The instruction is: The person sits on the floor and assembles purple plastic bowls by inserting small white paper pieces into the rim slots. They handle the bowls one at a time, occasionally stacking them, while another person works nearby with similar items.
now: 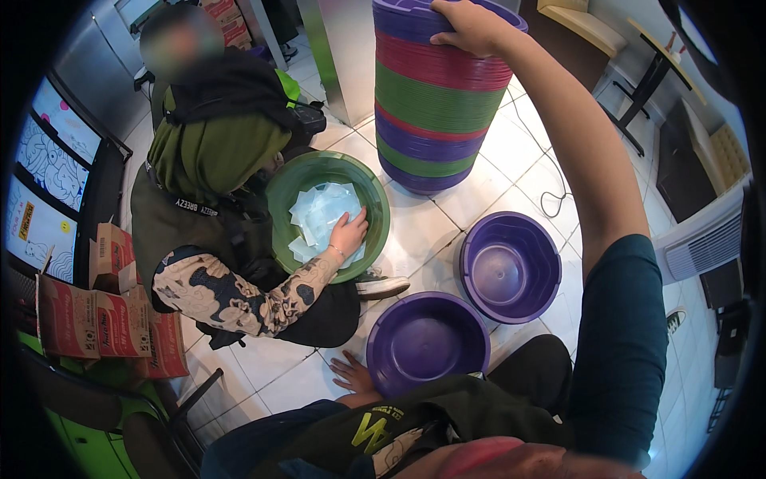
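My right hand [467, 28] is stretched forward, its fingers over the rim of the top purple basin [504, 12] of a tall stack. The stack of nested plastic basins [435, 96] has bands of purple, red and green. My left hand [351, 374] lies on the tiled floor with spread fingers, beside a round purple basin [423, 343]. Farther right stands a second purple basin [511, 267], seemingly with nothing inside. A co-worker in a green head covering [199, 152] sits at the left, one hand [348, 233] on pale blue sheets or packets [327, 209] in a green basin [379, 180].
Red and brown cartons [112, 319] are piled at the left near a dark chair [152, 423]. A metal-faced pillar [335, 56] rises behind the stack, and a thin cable [550, 195] runs over the floor. A white fan or cooler unit [702, 239] stands at the right.
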The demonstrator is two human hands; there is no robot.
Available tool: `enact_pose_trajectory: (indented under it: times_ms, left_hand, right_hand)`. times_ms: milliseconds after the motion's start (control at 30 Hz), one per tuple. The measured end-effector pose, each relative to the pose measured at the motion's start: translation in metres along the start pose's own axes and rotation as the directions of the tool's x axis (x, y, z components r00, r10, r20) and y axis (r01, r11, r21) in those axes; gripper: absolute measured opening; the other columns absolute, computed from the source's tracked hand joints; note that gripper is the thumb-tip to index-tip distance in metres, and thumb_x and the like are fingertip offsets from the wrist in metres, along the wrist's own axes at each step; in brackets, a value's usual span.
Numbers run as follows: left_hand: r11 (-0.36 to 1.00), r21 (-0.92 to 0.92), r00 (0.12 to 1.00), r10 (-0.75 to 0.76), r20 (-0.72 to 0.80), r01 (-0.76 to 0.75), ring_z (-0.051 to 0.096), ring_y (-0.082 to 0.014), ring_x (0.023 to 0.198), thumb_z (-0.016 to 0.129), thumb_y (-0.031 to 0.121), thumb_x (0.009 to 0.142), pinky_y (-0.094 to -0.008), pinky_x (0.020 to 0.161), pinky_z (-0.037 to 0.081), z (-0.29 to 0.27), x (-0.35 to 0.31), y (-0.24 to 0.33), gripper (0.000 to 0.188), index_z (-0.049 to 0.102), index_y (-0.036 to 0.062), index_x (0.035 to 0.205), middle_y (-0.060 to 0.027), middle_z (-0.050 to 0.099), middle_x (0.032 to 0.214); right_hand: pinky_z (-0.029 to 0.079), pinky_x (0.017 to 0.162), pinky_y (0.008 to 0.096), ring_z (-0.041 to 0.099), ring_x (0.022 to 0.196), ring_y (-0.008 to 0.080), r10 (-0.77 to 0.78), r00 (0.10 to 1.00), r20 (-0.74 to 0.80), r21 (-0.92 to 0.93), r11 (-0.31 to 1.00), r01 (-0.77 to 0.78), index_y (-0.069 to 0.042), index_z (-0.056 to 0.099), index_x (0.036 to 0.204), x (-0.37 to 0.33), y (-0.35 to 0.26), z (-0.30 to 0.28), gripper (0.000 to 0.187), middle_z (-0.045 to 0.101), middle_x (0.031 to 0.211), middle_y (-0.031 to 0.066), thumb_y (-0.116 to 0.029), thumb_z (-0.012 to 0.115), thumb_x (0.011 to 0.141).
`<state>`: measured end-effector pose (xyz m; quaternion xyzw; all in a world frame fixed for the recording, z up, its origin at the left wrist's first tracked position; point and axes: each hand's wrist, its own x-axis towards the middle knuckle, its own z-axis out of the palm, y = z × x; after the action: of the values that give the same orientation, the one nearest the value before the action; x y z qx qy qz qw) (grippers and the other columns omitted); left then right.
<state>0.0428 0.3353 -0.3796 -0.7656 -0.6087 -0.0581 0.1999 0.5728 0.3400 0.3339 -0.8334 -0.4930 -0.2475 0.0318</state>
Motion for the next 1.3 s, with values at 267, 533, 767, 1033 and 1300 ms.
enact_pose_trajectory:
  times_ms: [267,533,767,1033,1300]
  left_hand:
    - [1.0,-0.023,1.0,-0.004,-0.013,0.004,0.03,-0.032,0.16,0.033,0.036,0.111,-0.0605,0.125,0.022,-0.014,-0.001,0.014,0.06,0.022,0.0321,0.17,-0.0156,0.026,0.175]
    - [1.0,0.015,0.999,0.014,-0.029,-0.014,0.032,-0.0316,0.16,0.033,0.034,0.112,-0.06,0.125,0.023,-0.019,0.0,0.013,0.059,0.023,0.0322,0.17,-0.0152,0.028,0.174]
    - [0.999,0.036,0.999,0.036,-0.023,-0.035,0.033,-0.0313,0.159,0.033,0.032,0.112,-0.0596,0.125,0.023,-0.022,0.003,0.017,0.058,0.023,0.0323,0.169,-0.0149,0.03,0.174]
    - [0.976,0.209,0.998,0.057,-0.019,-0.052,0.035,-0.0299,0.158,0.032,0.03,0.112,-0.0588,0.125,0.024,0.0,-0.005,0.011,0.057,0.025,0.0329,0.169,-0.0142,0.032,0.173]
    - [0.982,0.184,0.998,0.061,-0.033,-0.054,0.033,-0.0313,0.159,0.032,0.035,0.111,-0.0595,0.125,0.023,-0.001,-0.002,0.013,0.058,0.024,0.032,0.169,-0.0154,0.03,0.173]
  right_hand:
    - [0.053,0.103,0.0489,0.067,0.118,0.0426,-0.058,0.997,-0.043,0.205,0.977,0.065,-0.002,0.054,0.141,0.012,0.056,0.023,0.057,0.07,0.125,0.0257,-0.03,0.076,0.097]
    - [0.054,0.104,0.0459,0.069,0.117,0.0381,-0.047,0.998,-0.039,0.301,0.952,0.056,0.001,0.056,0.141,0.001,0.067,0.01,0.056,0.071,0.125,0.0259,-0.025,0.076,0.096]
    - [0.052,0.106,0.0462,0.069,0.117,0.0395,-0.075,0.995,-0.07,0.316,0.944,0.093,0.001,0.055,0.139,0.001,0.081,0.011,0.054,0.071,0.124,0.0256,-0.024,0.076,0.096]
    - [0.053,0.099,0.0507,0.067,0.115,0.0459,-0.062,0.989,-0.134,0.233,0.968,0.092,0.0,0.056,0.13,0.014,0.051,0.013,0.049,0.07,0.118,0.029,-0.025,0.078,0.093]
    - [0.054,0.095,0.0503,0.068,0.113,0.0472,-0.029,0.987,-0.158,0.319,0.944,0.079,0.003,0.056,0.127,0.0,0.047,0.0,0.047,0.07,0.115,0.0311,-0.016,0.079,0.09]
